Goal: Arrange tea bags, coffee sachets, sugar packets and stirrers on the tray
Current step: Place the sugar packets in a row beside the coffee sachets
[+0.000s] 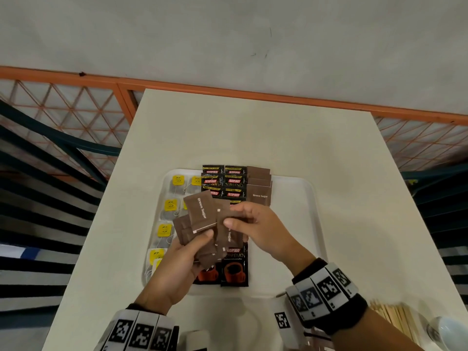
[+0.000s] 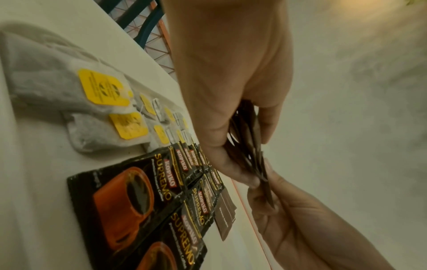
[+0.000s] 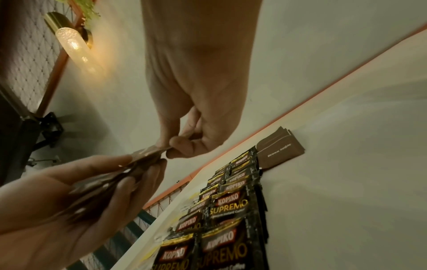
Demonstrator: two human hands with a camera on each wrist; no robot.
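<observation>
The left hand (image 1: 174, 264) holds a fan of brown sugar packets (image 1: 200, 216) up in the air over the tray (image 1: 304, 224), with its thumb on top and its fingers curled under them. The right hand (image 1: 255, 229) pinches one packet (image 1: 225, 231) at the right end of that fan between its thumb and first finger — the packet is still touching the others. In the left wrist view the fan shows edge-on as thin dark strips (image 2: 249, 146) between the two hands. On the tray, just behind the hands, a small pile of brown sugar packets (image 1: 259, 188) lies flat at the far side, and the top one reads "Brown Sugar". Right beside that pile, on its left, black coffee sachets (image 1: 224, 181) lie in two rows that overlap like roof tiles and run toward the near edge, where the two nearest sachets (image 1: 234, 267) show orange cups. Left of the coffee, tea bags (image 1: 172, 206) with yellow tags lie in rows down the left side of the tray. The right side of the tray is bare white. The tray sits on a white table (image 1: 253, 138). Near the right wrist, at the near corner of the table, lies a bunch of wooden stirrers (image 1: 395, 317) — not on the tray — and beside them is the rim of a white cup (image 1: 448, 330). Both wrists wear bands with black and white square marks (image 1: 326, 290).
</observation>
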